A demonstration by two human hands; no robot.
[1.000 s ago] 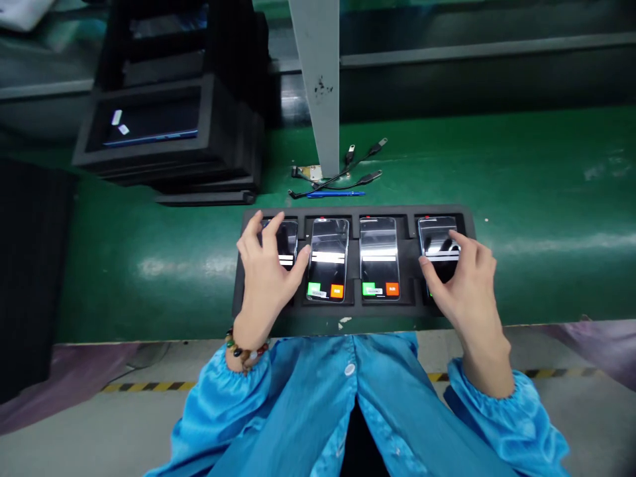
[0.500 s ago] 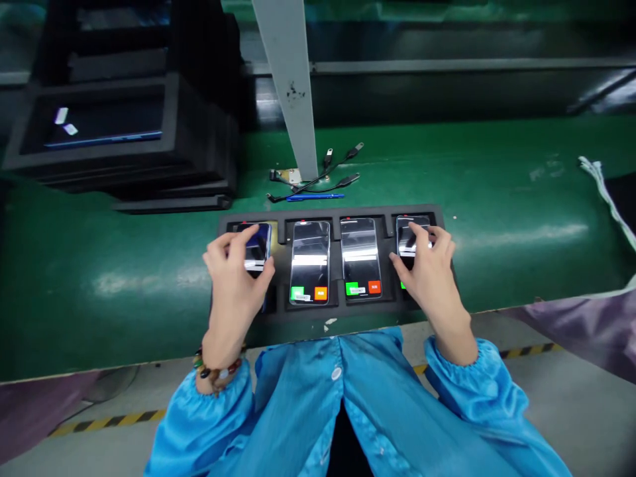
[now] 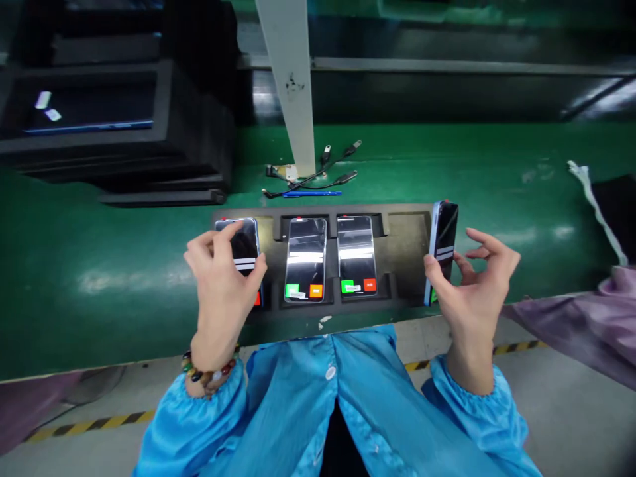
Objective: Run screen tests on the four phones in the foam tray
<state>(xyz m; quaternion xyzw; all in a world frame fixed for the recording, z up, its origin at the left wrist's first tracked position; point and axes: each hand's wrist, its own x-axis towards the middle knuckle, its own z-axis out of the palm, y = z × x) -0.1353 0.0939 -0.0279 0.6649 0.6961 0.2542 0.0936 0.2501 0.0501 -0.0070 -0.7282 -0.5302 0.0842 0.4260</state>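
A black foam tray (image 3: 408,248) with slots lies across the green bench in front of me. Two smartphones, one left of centre (image 3: 306,245) and one right of centre (image 3: 355,245), rest in its middle slots, with green and red or orange blocks low on their screens. My left hand (image 3: 221,291) grips the left smartphone (image 3: 246,246) by its sides, over the left end of the tray. At the right end, my right hand (image 3: 472,285) holds the right smartphone (image 3: 446,228) between thumb and fingers, tipped up so its light blue edge shows. The slot beside it is bare.
Stacked black trays (image 3: 163,142) stand at the back left, the upper one holding a dark phone. A grey post (image 3: 288,86) rises behind short black cables (image 3: 342,179) and a blue pen (image 3: 313,194). A white cord (image 3: 591,199) lies at the right.
My right hand has lifted the right smartphone from its slot, moved it right and tilted it onto its edge. The left smartphone has shifted slightly left in my left hand.
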